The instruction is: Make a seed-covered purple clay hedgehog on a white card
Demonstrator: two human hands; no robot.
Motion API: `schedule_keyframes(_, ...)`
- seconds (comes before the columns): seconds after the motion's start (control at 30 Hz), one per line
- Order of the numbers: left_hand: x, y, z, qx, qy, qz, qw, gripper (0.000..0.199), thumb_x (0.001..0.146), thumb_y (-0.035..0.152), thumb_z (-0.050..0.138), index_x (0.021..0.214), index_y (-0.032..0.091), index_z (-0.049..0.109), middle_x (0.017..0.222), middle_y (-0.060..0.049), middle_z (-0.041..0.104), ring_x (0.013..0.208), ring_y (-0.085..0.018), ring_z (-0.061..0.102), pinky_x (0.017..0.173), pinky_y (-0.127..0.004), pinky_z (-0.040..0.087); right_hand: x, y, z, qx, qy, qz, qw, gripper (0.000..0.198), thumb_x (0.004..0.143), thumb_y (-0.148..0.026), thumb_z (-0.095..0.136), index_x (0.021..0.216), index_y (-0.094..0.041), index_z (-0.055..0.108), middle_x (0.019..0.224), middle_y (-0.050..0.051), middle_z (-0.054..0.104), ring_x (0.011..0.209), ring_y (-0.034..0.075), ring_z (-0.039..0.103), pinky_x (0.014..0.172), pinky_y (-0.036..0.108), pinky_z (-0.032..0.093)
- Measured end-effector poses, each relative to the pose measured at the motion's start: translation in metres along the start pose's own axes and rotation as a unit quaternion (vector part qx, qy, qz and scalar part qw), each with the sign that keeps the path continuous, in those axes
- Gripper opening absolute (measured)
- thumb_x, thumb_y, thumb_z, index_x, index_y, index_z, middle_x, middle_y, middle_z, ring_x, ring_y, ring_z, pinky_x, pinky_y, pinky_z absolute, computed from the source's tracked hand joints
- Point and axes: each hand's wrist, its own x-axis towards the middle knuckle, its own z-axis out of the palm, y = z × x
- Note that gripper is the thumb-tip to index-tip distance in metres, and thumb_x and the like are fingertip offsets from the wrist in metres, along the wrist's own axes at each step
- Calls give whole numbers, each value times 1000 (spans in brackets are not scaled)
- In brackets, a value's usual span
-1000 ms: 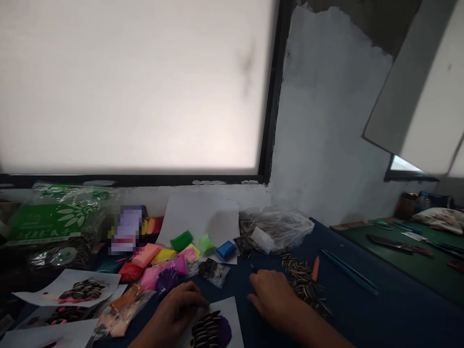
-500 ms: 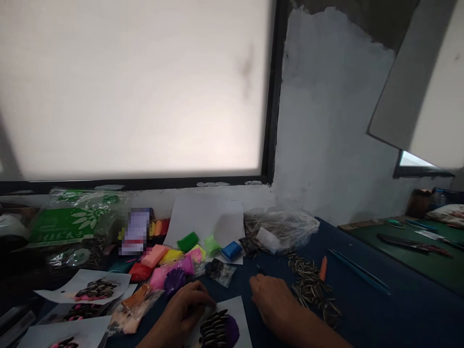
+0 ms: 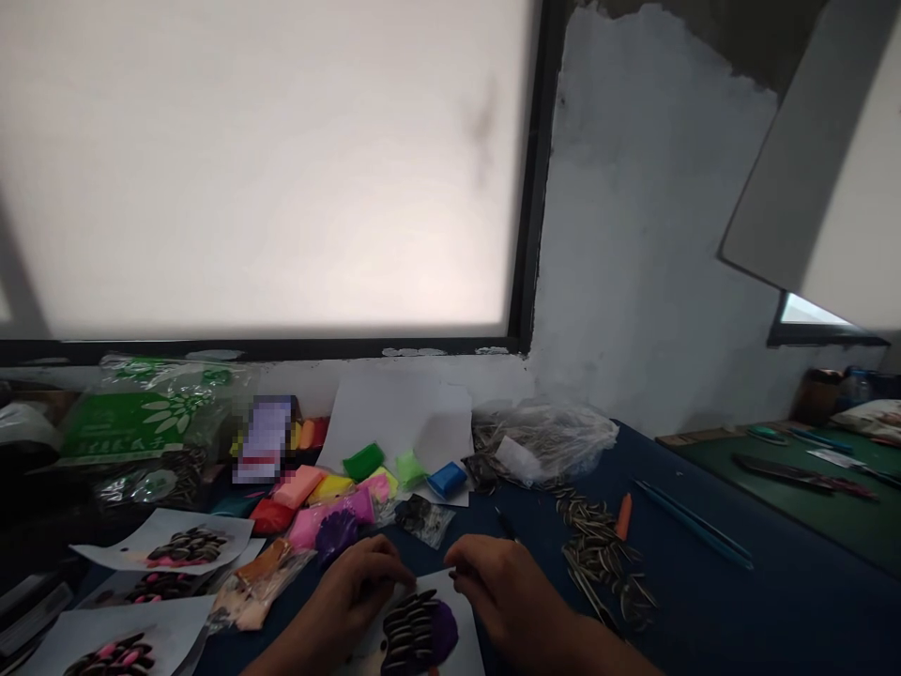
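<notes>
In front of me lies a white sheet of paper [image 3: 470, 648] bearing a purple clay shape [image 3: 444, 631]. Rows of striped sunflower seeds [image 3: 408, 634] cover the clay's left part. My left hand [image 3: 356, 591] rests at the sheet's upper left edge, fingers bent and pressed together; whatever lies under them is hidden. Over the sheet's upper right edge, my right hand [image 3: 517, 596] pinches a small dark thing at its fingertips, apparently a sunflower seed [image 3: 453, 572]. Loose sunflower seeds [image 3: 602, 549] form a pile to its right.
Coloured clay packets [image 3: 330, 521] lie beyond my hands. Pictures made with seeds [image 3: 187, 547] are at left. An orange stick [image 3: 623, 516], blue tweezers [image 3: 694, 521] and a pen [image 3: 505, 522] lie on the blue table. A clear plastic bag [image 3: 556, 441] stands by the wall.
My right hand has moved left from the table beside the sheet to its upper right edge. My left hand has stayed nearly in place.
</notes>
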Motion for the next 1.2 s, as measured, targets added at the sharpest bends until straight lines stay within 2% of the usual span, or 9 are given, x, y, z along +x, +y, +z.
schedule_keyframes(0.17,2,2,-2,7,-7,-5,1000,36,86,26,44,91,16,78,89,-9,61,80,-23,62,68,-30,45,0,5,9,14,39,-8,999,10,88,-11,56,83,-17,62,78,4,68,71,17,64,62,24,38)
schedule_keyframes(0.3,3,5,-2,-4,-8,-12,1000,35,84,25,45,90,16,78,90,-9,61,81,-23,62,69,-30,46,-1,-1,7,2,39,-24,999,11,88,-10,54,83,-18,59,81,3,64,72,16,61,62,24,37)
schedule_keyframes(0.8,2,4,-2,-7,-5,-15,1000,33,83,20,45,89,19,78,89,-7,60,81,-21,61,69,-29,46,-2,-6,1,-79,-49,18,996,14,88,-8,57,92,-18,66,95,4,66,78,17,63,61,24,35)
schedule_keyframes(0.97,2,8,-3,0,-10,-24,1000,33,85,22,45,89,19,77,90,-7,60,81,-21,61,69,-29,46,-2,-7,4,-81,-87,47,992,20,86,-6,59,95,-19,72,95,5,68,85,18,65,68,24,39)
schedule_keyframes(1.2,1,8,-4,5,-12,-25,1000,33,85,20,44,90,19,77,91,-7,60,82,-20,61,70,-28,47,-2,-3,9,-72,-64,38,995,23,88,-9,57,97,-20,76,95,6,70,81,19,68,65,24,40)
